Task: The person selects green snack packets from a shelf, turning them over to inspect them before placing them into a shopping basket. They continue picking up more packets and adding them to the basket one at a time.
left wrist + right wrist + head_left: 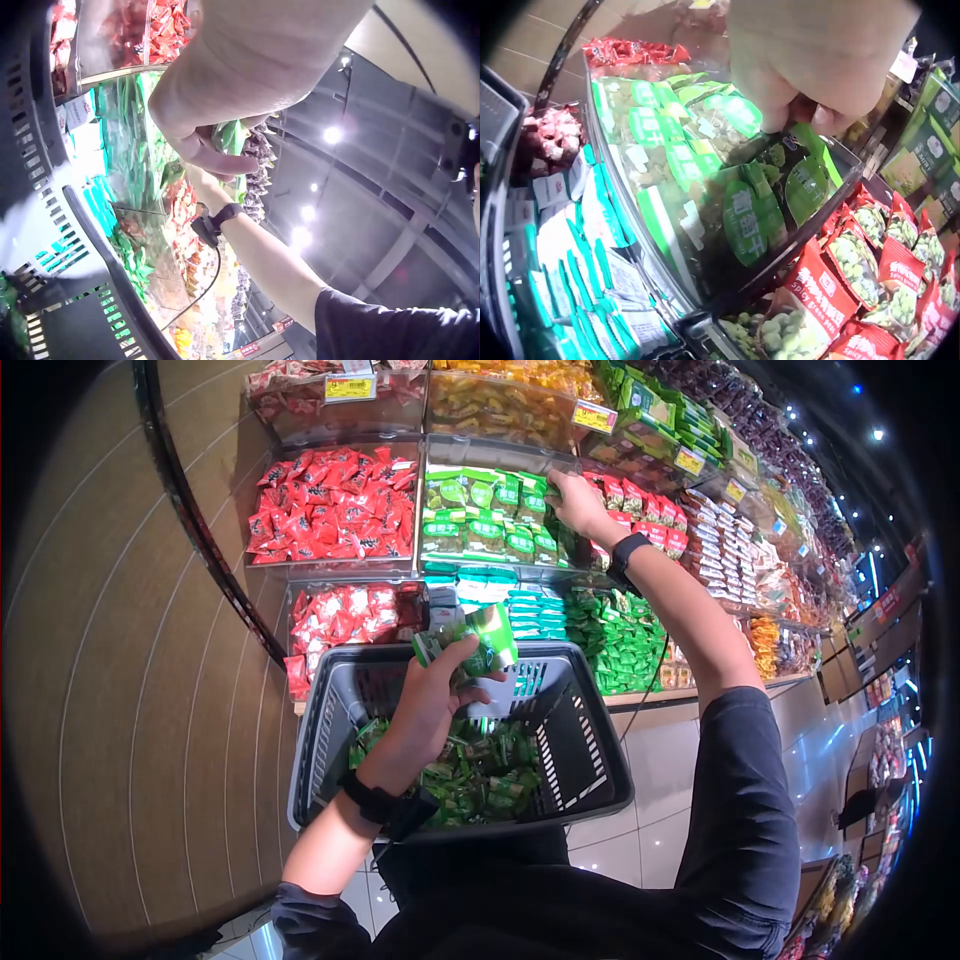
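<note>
My left hand (440, 685) grips a bunch of green snack packets (482, 643) above a grey shopping basket (600, 760), which holds several more green packets (480, 770). In the left wrist view the left hand (217, 154) curls round a green packet (232, 135). My right hand (572, 500) reaches into a clear bin of green snack packets (480, 520) on the shelf. In the right wrist view its fingers (810, 112) pinch a green packet (810, 180) at the bin's right edge.
Bins of red packets (335, 505) sit to the left, red green-pea packets (840, 292) to the right, teal and white packets (500, 600) on the shelf below. A wooden curved wall (120, 660) stands left; an aisle with tiled floor (660, 760) runs right.
</note>
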Motion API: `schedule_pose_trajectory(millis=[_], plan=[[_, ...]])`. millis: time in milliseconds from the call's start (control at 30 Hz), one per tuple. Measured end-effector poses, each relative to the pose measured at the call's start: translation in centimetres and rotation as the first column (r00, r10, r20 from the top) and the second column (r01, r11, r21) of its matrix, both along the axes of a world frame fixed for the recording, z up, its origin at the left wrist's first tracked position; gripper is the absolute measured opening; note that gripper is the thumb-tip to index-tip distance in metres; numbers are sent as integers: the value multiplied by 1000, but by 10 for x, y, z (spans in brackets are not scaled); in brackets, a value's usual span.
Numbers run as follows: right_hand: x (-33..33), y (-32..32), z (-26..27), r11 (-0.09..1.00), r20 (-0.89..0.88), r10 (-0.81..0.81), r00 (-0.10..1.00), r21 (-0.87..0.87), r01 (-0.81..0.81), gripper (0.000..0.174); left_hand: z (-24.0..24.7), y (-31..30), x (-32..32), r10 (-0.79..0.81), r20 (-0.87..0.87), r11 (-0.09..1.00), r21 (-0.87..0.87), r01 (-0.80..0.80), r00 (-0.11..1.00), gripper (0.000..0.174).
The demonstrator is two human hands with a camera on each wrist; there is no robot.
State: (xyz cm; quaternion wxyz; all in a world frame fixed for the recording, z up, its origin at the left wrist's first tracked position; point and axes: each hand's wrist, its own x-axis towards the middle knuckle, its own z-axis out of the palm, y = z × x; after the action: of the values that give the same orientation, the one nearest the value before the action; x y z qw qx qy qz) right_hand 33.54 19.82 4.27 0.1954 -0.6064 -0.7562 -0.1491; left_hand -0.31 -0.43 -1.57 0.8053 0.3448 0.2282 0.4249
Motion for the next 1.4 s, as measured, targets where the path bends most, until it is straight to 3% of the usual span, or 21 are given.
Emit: schedule_pose_trajectory(millis=[100, 233, 333, 367, 567, 633, 967, 1367, 1400], plan=[[-9, -9, 2, 987, -34, 125, 992, 104, -121, 41, 0, -1, 0, 2, -16, 1000, -12, -3, 1000, 34], [-24, -27, 8, 994, -194, 62, 979, 99, -43, 45, -1, -1, 0, -4, 11, 1000, 13, 4, 1000, 36], [-26, -34, 2, 947, 137, 259, 956, 160, -279, 40, -4, 0, 0, -5, 23, 1000, 29, 4, 1000, 38], [-27, -38, -3, 967, 210, 216, 954, 89, -238, 41, -5, 1, 0, -9, 28, 1000, 19, 8, 1000, 38], [-23, -34, -25, 980, 75, 196, 978, -49, -193, 50, -2, 2, -1, -27, 21, 999, 32, 26, 999, 39], [-25, -30, -28, 983, 94, 184, 978, -37, -181, 51, 2, -1, 0, 12, 47, 1000, 0, -12, 999, 30], [-41, -20, -41, 997, 203, -53, 978, -37, 62, 53, -11, 7, -2, -7, 25, 1000, -10, 7, 1000, 34], [-40, -24, -31, 985, 137, -76, 988, -140, 95, 53, -6, 7, -3, 2, 45, 1000, 1, -3, 999, 31], [-36, -23, -34, 996, 108, -49, 993, -68, 56, 51, -6, 8, -3, -3, 42, 1000, -1, 3, 999, 31]])
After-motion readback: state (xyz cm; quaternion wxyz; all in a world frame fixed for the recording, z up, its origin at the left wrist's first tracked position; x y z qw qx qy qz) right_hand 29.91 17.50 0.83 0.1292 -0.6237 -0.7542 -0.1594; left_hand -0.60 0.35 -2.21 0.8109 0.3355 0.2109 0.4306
